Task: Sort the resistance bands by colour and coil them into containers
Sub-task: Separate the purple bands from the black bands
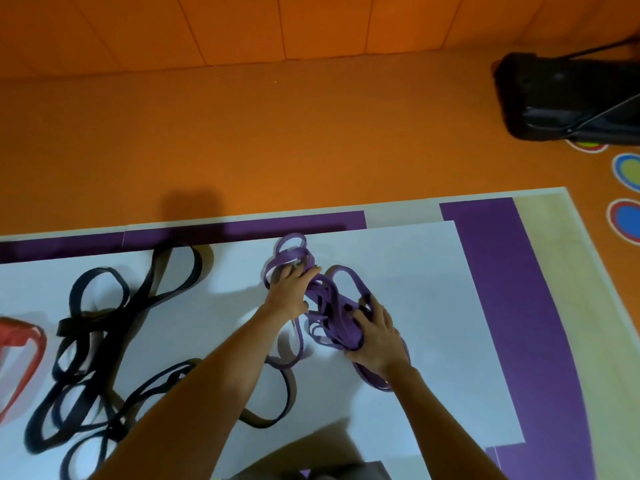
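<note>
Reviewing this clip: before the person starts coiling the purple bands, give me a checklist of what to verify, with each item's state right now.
1. Both hands on the tangled purple rubber resistance bands: ok. The left hand presses the far loops, the right hand grips the near bunch.
2. Purple bands untangled for coiling: not ok, the loops cross over each other.
3. Purple bands apart from other colours: cannot tell. The flat black rubber bands lie mostly to the left, but one dark loop runs under the left forearm close to the purple pile.
4. Red rubber band kept apart: ok, at the far left edge.
5. Container ready to take the coil: not ok, none shows on the white sheet.
</note>
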Tool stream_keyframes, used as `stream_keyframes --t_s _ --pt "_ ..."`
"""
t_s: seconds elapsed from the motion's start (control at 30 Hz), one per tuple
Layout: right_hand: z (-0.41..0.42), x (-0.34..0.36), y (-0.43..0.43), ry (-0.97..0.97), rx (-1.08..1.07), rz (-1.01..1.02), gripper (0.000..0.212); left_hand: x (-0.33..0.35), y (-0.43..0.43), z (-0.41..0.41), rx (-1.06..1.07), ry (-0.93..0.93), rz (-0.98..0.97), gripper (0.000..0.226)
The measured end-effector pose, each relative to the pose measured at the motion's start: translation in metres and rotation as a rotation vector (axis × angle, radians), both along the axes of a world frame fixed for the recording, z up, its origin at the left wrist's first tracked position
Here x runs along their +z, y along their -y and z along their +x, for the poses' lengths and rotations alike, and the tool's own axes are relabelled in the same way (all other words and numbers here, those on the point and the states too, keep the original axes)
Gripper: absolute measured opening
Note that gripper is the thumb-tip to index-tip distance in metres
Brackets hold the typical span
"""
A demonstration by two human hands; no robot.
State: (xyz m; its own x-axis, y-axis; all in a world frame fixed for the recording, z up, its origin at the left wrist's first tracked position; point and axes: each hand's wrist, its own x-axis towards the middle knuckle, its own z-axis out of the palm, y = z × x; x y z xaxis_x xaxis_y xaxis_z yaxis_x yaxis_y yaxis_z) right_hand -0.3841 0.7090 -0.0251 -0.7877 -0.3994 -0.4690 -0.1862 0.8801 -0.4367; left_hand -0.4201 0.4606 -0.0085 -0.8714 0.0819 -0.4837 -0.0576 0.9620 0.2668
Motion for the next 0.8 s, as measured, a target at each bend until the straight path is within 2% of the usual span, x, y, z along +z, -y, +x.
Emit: stream_keyframes --t_s 0.17,0.27,0.37,0.57,0.73,0.8 --pt "0.001 -0.004 -0.001 -0.022 -0.091 -0.128 0.085 -0.008 -0.004 -0.011 -0.009 -0.028 -0.087 0.060" --pt "-0.004 -0.003 -0.004 0.006 -0.112 -0.218 0.076 -0.009 -0.004 -0.010 -0.007 -0.079 -0.056 0.056" --pt "-0.003 -0.002 -0.006 0.018 -0.153 -0.320 0.068 -0.008 -0.002 -0.002 0.093 -0.130 0.107 0.052" --pt "0.007 0.017 0.007 -0.010 -0.394 -0.543 0.047 0.014 -0.007 0.028 0.531 -0.189 0.494 0.039" --pt "0.003 0.065 0.025 -0.070 -0.459 -0.784 0.066 0.054 -0.007 0.062 0.833 -0.280 0.764 0.022" --pt "0.005 0.085 0.038 -0.060 -0.456 -0.847 0.065 0.071 -0.004 0.082 0.937 -0.310 0.881 0.023"
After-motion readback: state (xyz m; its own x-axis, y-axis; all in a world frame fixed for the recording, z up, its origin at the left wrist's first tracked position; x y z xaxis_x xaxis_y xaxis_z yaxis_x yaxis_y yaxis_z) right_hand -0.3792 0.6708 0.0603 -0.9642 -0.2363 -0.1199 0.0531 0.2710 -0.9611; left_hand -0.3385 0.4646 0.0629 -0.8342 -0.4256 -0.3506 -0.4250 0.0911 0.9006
